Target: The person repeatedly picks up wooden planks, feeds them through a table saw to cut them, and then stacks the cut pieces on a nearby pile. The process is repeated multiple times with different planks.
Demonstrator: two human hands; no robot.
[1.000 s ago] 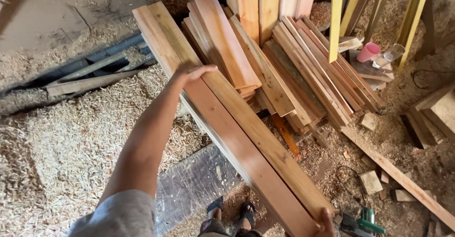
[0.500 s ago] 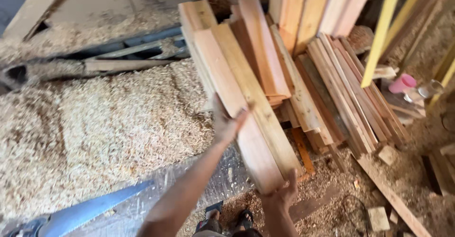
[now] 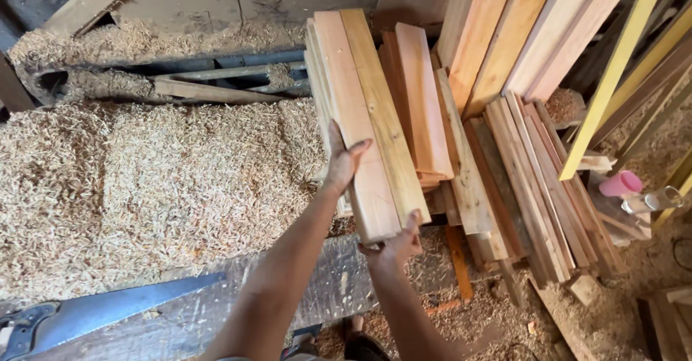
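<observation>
Two long light wooden planks lie side by side, slanting up and away from me onto a stack of timber. My left hand grips their left edge partway along. My right hand holds the near end from underneath. Both arms reach up from the bottom of the view. More reddish planks lie just to the right of the pair.
A thick heap of wood shavings covers the left. A handsaw lies on a dark board at bottom left. Leaning boards and thin slats stand right, with yellow strips and a pink cup.
The planks have slid forward and swung more upright onto the stack. My left hand has moved down their edge, and my right hand stays at the near end.
</observation>
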